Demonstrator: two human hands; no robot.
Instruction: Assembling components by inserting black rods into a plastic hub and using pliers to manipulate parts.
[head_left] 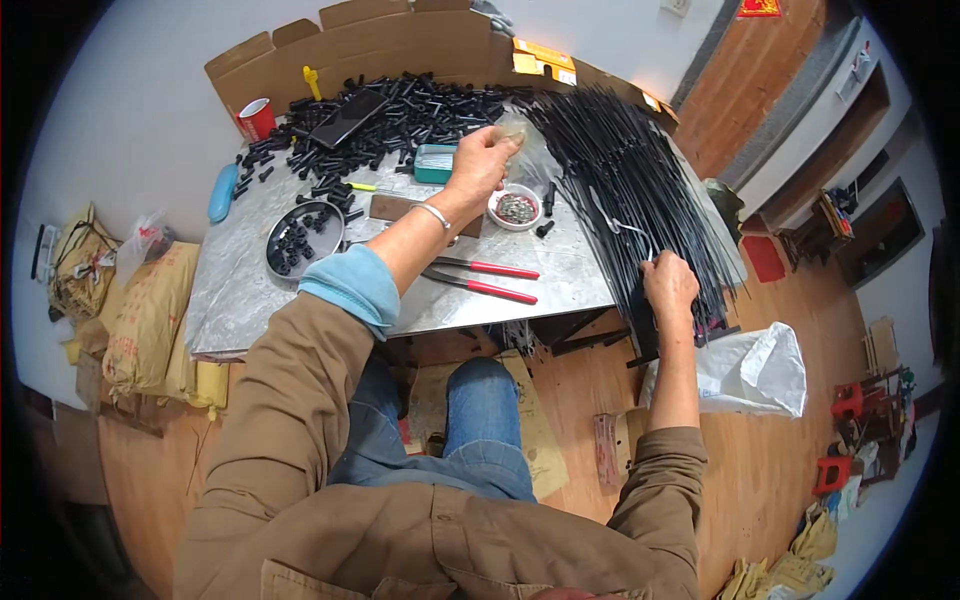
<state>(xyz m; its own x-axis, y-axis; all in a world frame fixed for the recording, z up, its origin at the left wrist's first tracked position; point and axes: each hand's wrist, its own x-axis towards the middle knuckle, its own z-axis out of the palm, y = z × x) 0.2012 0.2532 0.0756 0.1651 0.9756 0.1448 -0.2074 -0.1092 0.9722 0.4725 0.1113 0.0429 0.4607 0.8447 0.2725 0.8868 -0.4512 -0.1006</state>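
My left hand (484, 160) reaches over the middle of the table, its fingers closed on the edge of a see-through plastic bag (540, 158). Beneath that hand are a teal box (434, 164) of thin pale pieces and a white bowl (516, 208) of small metal parts. To the right, my right hand (670, 286) is closed around the near end of a thin, bent, silvery metal tool (628, 230), whose exact kind I cannot make out. It lies over a wide bundle of long black rods (640, 165). Red-handled pliers (490, 268) rest nearer to me.
A heap of black bolt-like pieces (430, 110) covers the back of the table, with a phone (348, 118) on it. At left stand a red cup (257, 120), a blue case (223, 193) and a round metal dish (335, 235). A white sack (760, 370) lies below the right edge.
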